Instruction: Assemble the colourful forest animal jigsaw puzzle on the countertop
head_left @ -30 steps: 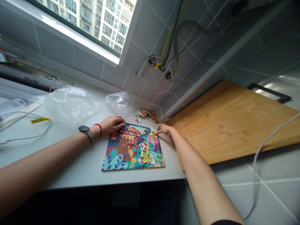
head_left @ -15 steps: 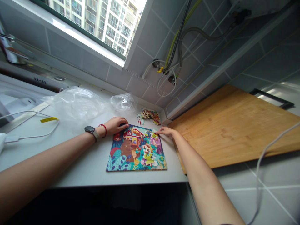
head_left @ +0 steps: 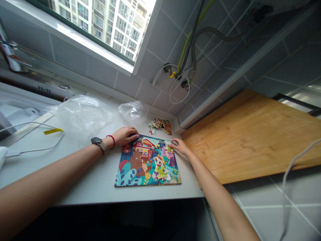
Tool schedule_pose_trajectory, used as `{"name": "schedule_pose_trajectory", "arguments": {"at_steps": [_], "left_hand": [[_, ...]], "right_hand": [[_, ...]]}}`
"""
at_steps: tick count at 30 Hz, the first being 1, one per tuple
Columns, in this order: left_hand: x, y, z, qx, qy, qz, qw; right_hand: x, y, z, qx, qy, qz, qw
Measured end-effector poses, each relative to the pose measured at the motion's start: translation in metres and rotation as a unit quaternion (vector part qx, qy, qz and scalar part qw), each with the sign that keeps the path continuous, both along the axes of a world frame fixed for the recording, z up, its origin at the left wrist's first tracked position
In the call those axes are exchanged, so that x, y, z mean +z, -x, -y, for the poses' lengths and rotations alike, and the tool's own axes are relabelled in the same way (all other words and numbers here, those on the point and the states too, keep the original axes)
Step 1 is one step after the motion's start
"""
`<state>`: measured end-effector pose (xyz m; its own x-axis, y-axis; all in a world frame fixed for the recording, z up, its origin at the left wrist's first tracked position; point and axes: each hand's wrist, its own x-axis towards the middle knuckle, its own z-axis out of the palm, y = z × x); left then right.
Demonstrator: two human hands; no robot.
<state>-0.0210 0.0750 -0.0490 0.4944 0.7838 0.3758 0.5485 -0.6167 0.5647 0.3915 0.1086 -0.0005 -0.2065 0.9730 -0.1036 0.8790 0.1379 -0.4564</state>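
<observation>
Item: jigsaw puzzle on a square backing board (head_left: 147, 164), colourful barn and foliage picture, lying flat
Orientation: roughly square, no clear long axis; barn end points toward the wall tiles
Position: between the hands, left hand at its far left corner, right hand at its far right corner
Left hand (head_left: 124, 136): relaxed, fingers curved over the board's far edge, no piece visible in them
Right hand (head_left: 180, 146): fingertips (head_left: 172, 144) on the puzzle's far right area; cannot tell whether they pinch a piece
Left wrist: smartwatch (head_left: 97, 142) and red band (head_left: 111, 141)
Beyond the far edge: heap of loose puzzle pieces (head_left: 161, 125), just past the gap between the hands
Further left: two clear plastic bags (head_left: 83, 113) on the white countertop (head_left: 85, 182)
Right of right hand: bamboo cutting board (head_left: 250, 137)
</observation>
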Motion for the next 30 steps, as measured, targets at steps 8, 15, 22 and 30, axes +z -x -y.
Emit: {"name": "schedule_pose_trajectory", "arguments": {"at_steps": [8, 15, 22, 30], "left_hand": [[0.002, 0.001, 0.001, -0.004, 0.007, 0.002, 1.000], [0.003, 0.001, 0.001, -0.003, 0.009, 0.003, 1.000], [0.003, 0.001, 0.001, -0.002, 0.011, 0.006, 1.000], [0.003, 0.000, 0.001, -0.001, 0.008, 0.001, 1.000]], "right_hand": [[-0.043, -0.006, 0.045, 0.006, -0.082, -0.066, 0.994], [-0.049, -0.002, 0.055, -0.012, -0.129, -0.070, 0.989], [-0.049, 0.001, 0.058, -0.030, -0.148, -0.073, 0.986], [-0.047, 0.000, 0.059, -0.040, -0.161, -0.076, 0.983]]}}
